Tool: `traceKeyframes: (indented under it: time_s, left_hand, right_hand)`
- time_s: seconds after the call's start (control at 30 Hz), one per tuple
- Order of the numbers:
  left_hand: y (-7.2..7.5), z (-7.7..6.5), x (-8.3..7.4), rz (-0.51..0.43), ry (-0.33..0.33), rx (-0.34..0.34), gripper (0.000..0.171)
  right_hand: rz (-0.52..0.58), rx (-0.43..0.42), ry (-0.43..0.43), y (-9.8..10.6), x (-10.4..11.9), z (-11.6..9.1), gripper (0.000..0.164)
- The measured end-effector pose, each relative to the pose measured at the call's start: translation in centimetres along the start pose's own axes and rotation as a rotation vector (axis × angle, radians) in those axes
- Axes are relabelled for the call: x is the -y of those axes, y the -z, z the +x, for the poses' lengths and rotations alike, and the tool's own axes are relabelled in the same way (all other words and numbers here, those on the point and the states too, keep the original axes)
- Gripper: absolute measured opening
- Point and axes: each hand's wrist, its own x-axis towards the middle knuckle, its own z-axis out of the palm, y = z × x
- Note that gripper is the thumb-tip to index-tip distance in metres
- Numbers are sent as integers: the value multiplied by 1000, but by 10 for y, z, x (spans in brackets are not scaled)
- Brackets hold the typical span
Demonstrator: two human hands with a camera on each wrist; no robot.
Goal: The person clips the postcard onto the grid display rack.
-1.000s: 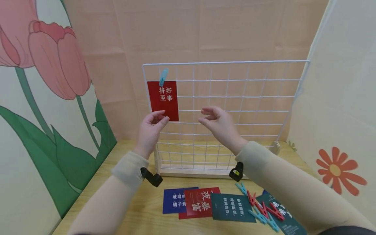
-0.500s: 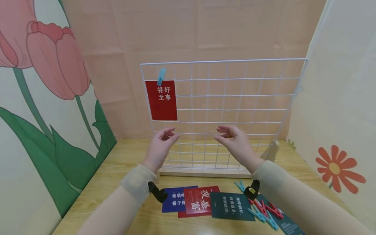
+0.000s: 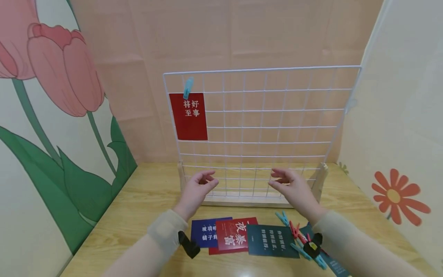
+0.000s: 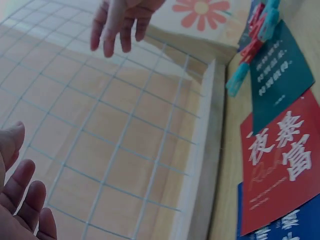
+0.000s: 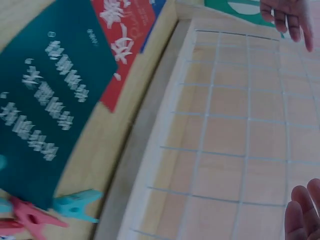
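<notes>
Both hands hover before the lower part of a white wire grid panel [image 3: 263, 127], with nothing in them. My left hand [image 3: 196, 192] has its fingers loosely bent, thumb apart from them. Across from it, my right hand [image 3: 297, 192] is held in much the same relaxed way. At the grid's upper left hangs a red card [image 3: 189, 125] with white characters, held to the wire by a light blue clothespin [image 3: 188, 87]. Below the hands lie a blue card [image 3: 204, 238], another red card [image 3: 232, 234] and a dark green card [image 3: 273, 240], overlapping in a row on the table.
Red and light blue clothespins [image 3: 283, 218] lie in a pile at the right, partly on another dark green card [image 3: 337, 265]. A wooden base [image 3: 242, 202] holds the grid upright on the wooden table [image 3: 145, 200]. A tulip-print wall stands at left, a flower-print wall at right.
Both hands have come down and back from the grid, shifting rightward, the right hand more so. The red card stays clipped on the wire. The camera view has tilted slightly.
</notes>
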Motion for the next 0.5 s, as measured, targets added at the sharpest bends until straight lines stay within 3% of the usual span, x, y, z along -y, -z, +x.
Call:
traceKeyframes:
  time_s: [0.5]
  left_hand:
    - [-24,-21,37,23,137,130,39]
  right_hand:
    - [-45,42,-134,-1,-38,-33,61]
